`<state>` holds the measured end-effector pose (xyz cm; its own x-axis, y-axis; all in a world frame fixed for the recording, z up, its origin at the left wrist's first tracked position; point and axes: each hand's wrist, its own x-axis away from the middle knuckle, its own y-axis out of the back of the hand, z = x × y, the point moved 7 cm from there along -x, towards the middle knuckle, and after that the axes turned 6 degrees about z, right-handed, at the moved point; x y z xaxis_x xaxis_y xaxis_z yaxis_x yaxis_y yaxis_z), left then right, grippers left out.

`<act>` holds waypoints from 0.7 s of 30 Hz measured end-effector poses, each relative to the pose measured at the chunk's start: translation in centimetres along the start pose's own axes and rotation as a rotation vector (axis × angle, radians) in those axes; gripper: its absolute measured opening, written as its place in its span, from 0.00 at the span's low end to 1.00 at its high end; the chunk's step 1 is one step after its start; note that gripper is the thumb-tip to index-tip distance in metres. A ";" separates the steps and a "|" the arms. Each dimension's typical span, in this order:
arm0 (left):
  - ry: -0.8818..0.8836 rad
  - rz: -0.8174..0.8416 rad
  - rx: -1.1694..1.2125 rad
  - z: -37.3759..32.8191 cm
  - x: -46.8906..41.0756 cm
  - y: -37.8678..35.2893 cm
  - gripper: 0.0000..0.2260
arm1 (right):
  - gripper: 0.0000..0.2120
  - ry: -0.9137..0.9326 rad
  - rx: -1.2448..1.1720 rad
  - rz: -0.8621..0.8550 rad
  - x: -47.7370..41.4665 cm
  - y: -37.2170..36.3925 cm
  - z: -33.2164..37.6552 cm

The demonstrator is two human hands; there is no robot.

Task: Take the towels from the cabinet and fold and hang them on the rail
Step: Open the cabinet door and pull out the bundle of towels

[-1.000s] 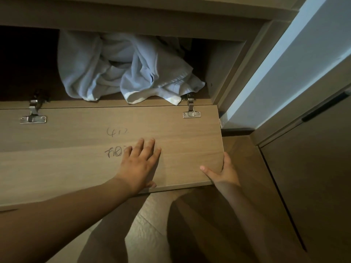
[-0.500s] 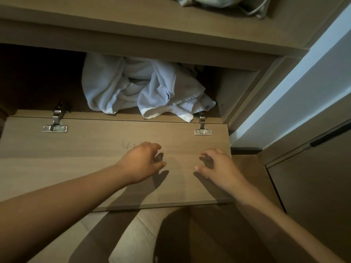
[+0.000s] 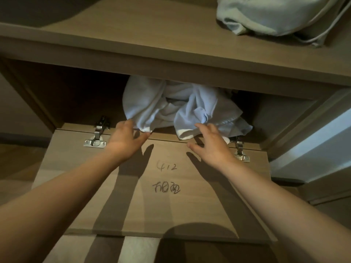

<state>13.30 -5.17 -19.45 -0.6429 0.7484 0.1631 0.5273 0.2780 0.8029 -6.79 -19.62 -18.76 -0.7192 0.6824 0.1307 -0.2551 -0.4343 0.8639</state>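
The towels [image 3: 163, 103] lie as one crumpled pale-blue heap inside the open cabinet [image 3: 76, 95], right of centre in the low compartment, with their white-edged hems spilling toward the near sill, just above the flap door [image 3: 190, 209] that lies folded down between its two hinges [image 3: 96, 138]. The left hand [image 3: 122, 139] reaches the left hem and the right hand [image 3: 212, 145] the right one. Both sets of fingers are spread apart and fairly straight, with tips at or just touching the cloth and nothing clamped yet. The step in hand looks like the first grab. It would go best if each hand pinches a firm fold deep enough to catch more than a loose hem, then draws the heap straight toward the near side, over the sill and clear of the hinges so nothing snags. Bunched as it is, the heap shows no true long axis. It spreads more left to right than near to far, its loose corners pointing near and right. How many towels it holds cannot be told. Another pale bundle [image 3: 266, 14] sits far right on the upper shelf [image 3: 133, 31].
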 end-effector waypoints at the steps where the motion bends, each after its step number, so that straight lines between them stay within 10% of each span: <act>1: 0.017 -0.012 0.030 0.5 -0.7 0.1 0.30 | 0.33 -0.001 0.000 0.006 -0.3 -0.4 0.0; 10: 0.037 0.011 0.303 1.8 -4.5 -1.9 0.37 | 0.36 -0.031 0.047 0.031 -1.5 -3.5 -1.4; 21: -0.024 -0.072 0.399 0.8 -5.0 -1.4 0.20 | 0.33 -0.032 -0.014 -0.033 -1.0 -3.8 -2.7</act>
<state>16.20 -8.79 -21.88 -0.6754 0.7309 0.0978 0.6587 0.5384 0.5256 -6.84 -20.21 -23.47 -0.6896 0.7145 0.1178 -0.2873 -0.4193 0.8612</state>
